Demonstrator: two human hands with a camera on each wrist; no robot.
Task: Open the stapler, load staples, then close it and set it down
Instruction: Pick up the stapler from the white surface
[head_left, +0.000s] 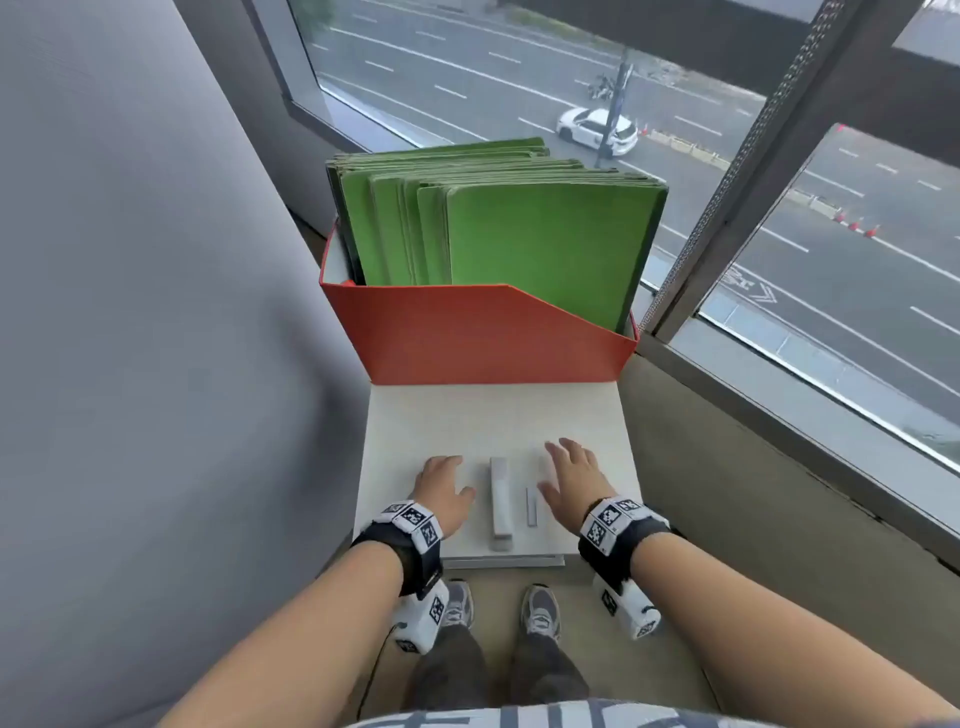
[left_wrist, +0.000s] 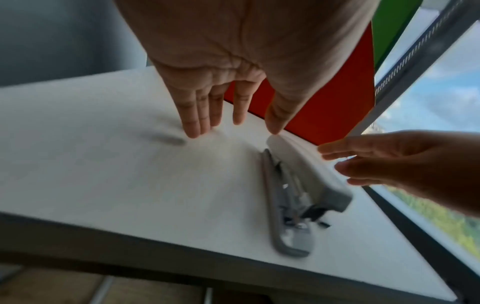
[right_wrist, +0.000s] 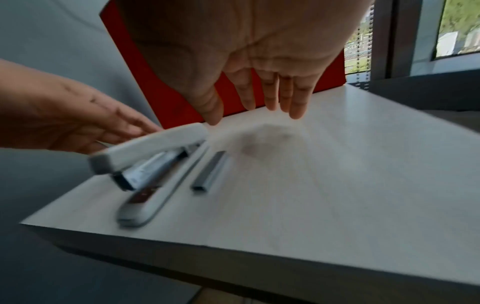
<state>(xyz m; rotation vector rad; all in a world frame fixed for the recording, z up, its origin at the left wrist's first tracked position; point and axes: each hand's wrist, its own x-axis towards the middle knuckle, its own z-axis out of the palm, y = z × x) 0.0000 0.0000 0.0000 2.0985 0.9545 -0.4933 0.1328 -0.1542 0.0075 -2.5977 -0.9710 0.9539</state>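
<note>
A grey-and-white stapler (head_left: 500, 503) lies lengthwise on the pale table (head_left: 415, 431), between my two hands. Its white top arm (right_wrist: 153, 144) stands slightly raised over the grey base (left_wrist: 281, 224). A strip of staples (head_left: 531, 506) lies just right of it, also seen close in the right wrist view (right_wrist: 210, 170). My left hand (head_left: 441, 491) hovers left of the stapler with straight fingers (left_wrist: 197, 115), holding nothing. My right hand (head_left: 571, 480) hovers right of the staple strip, fingers (right_wrist: 285, 96) spread and empty.
An orange file box (head_left: 483, 338) full of green folders (head_left: 519, 228) stands at the table's far end. A grey wall runs on the left, a window (head_left: 779, 208) and its ledge on the right. The table's near edge (head_left: 509, 561) is just behind the stapler.
</note>
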